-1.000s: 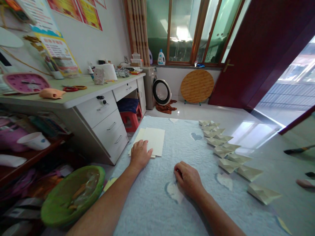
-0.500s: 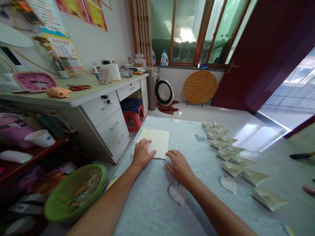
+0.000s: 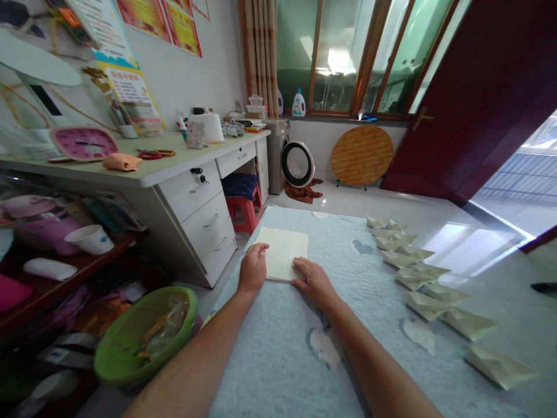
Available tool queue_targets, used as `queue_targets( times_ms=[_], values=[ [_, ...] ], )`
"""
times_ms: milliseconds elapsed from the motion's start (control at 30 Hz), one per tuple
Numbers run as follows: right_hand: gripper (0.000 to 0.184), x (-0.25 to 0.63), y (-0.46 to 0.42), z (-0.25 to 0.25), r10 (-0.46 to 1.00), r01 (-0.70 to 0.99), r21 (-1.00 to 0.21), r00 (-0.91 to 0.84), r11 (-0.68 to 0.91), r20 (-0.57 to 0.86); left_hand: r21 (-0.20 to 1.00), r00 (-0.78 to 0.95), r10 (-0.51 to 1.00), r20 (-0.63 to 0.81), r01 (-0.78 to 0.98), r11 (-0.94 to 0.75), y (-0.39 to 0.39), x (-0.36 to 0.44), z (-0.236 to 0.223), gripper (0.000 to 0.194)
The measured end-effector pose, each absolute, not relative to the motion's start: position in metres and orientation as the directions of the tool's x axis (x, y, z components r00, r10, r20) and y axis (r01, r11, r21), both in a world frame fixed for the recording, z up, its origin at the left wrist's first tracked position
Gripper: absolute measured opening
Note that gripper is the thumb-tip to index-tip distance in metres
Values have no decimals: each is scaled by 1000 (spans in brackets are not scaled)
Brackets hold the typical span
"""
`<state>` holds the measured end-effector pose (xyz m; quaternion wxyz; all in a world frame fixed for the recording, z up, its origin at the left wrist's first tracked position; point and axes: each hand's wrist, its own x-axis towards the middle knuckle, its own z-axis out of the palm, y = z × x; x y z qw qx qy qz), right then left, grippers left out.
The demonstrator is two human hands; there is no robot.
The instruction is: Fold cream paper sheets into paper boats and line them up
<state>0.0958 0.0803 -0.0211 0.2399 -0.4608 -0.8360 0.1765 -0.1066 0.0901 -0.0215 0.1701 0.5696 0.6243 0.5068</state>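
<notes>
Pale cream paper sheets (image 3: 285, 252) lie on the light blue cloth of the low table, with a second edge showing along their left side. My left hand (image 3: 253, 270) is closed at the left edge of the paper, its fingers curled and partly hidden. At the near right corner, my right hand (image 3: 317, 283) rests with fingers stretched over the paper and the thumb apart at the near edge. Several folded paper boats (image 3: 426, 305) of the same pale colour stand in rows along the right side of the table.
To the left, a green basin (image 3: 145, 339) holds plastic wrapping beside a shelf (image 3: 100, 258) with a paper cup. Behind it stands a desk (image 3: 174, 165) with a pink clock and scissors. A red stool (image 3: 243, 212) is by the desk, and a round wooden board (image 3: 362, 155) leans against the far wall.
My left hand has shifted from on top of the paper to its left edge, fingers more curled. My right hand has come onto the near right corner. The view has turned slightly left.
</notes>
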Motion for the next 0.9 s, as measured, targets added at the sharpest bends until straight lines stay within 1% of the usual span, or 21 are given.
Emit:
queue_targets(
  times_ms=[100,233,267,367,467,567,700,767,800,833,900],
  values=[
    [42,95,76,-20,842,678,-501,-466,538,273,881,-364,875,320,454,-133,93,-109,-25,31],
    [13,90,68,-14,813,671,-460,-494,582,308,904,-404,857,318,402,-146,93,-109,-23,31],
    [10,88,66,-13,810,673,-452,-497,586,311,903,-404,854,327,400,-157,91,-108,-22,31],
    [14,85,64,-11,817,686,-443,-481,577,319,891,-388,847,364,409,-196,86,-104,-15,29],
    [17,84,65,-12,837,698,-463,-434,547,333,869,-369,833,413,434,-238,79,-99,-8,26],
    [17,84,66,-15,866,705,-508,-354,495,352,838,-367,803,470,471,-275,72,-93,-1,21],
    [16,86,68,-16,908,693,-599,-215,401,360,791,-364,758,541,527,-312,62,-85,7,14],
    [16,89,69,-16,926,676,-650,-136,347,353,727,-300,745,595,597,-340,57,-79,8,11],
    [17,90,70,-16,932,665,-674,-98,322,348,692,-239,758,607,628,-356,55,-77,8,10],
    [17,91,71,-15,937,654,-695,-64,299,343,653,-153,782,604,658,-376,54,-74,8,11],
    [17,93,72,-15,941,631,-728,-9,267,338,581,60,834,549,690,-432,53,-69,5,13]
  ],
)
